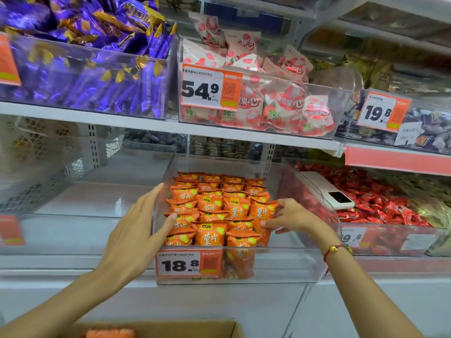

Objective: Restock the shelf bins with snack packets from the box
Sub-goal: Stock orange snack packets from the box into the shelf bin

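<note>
Left hand (pixel 139 223) flat on the clear acrylic shelf bin (pixel 288 267) left wall, fingers straight; block of orange snack packets (pixel 214 211) between hands; right hand (pixel 290 215) pinches right-edge packet. Brown cardboard box (pixel 195 329) lies below, nearer left arm.

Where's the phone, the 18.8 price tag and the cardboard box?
phone (pixel 328 191), head view, on its white back, near the middle.
18.8 price tag (pixel 189 264), head view, on the white part beside the digits.
cardboard box (pixel 227 329), head view, on its brown right wall.
</note>
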A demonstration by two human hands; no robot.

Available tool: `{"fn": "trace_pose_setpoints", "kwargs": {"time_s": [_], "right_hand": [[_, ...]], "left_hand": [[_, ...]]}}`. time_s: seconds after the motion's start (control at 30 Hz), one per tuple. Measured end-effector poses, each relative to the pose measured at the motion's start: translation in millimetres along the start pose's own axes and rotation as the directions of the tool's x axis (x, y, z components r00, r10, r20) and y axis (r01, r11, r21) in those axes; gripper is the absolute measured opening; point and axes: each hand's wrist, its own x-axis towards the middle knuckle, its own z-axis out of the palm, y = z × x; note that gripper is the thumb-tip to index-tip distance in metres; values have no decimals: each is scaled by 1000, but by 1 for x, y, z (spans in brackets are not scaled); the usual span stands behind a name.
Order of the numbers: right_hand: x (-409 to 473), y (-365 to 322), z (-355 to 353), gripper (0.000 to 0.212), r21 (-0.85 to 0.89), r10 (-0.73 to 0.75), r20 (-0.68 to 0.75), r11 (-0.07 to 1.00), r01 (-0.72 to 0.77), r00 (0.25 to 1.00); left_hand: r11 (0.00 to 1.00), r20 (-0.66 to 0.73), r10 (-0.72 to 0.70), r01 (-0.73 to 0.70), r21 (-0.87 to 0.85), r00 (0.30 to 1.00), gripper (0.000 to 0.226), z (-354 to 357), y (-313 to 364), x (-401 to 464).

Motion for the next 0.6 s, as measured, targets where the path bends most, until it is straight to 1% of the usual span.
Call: {"fn": "trace_pose_setpoints", "kwargs": {"time_s": [0.07,0.17,0.27,0.33,0.4,0.47,0.53,0.6], "right_hand": [[1,-1,2,32,-47,-10,3,999,11,1000],[1,-4,4,39,-121,-26,-38,992,21,999],[3,-5,6,48,-230,-20,-65,973,4,998],[3,-5,6,50,-270,-30,-58,963,13,998],[0,-2,3,52,-230,-50,-15,972,45,999],[-4,5,-3,59,-130,-92,29,987,95,995],[-8,11,-9,59,-76,-158,-21,985,156,987],[-8,12,-12,48,-75,-247,-88,968,240,965]], "left_hand": [[999,-1,-16,16,27,1000,63,1,-2,3],[997,-5,-37,37,60,999,64,2,-4,6],[997,5,-36,36,64,999,66,2,-4,6],[998,6,-30,30,57,1000,66,1,-3,4],[998,14,-26,25,55,1000,67,0,-2,4],[998,28,-23,22,54,999,67,-2,-3,4],[999,38,-17,16,49,999,68,-3,-3,4],[999,39,-12,11,47,999,68,-3,-4,4]]}}
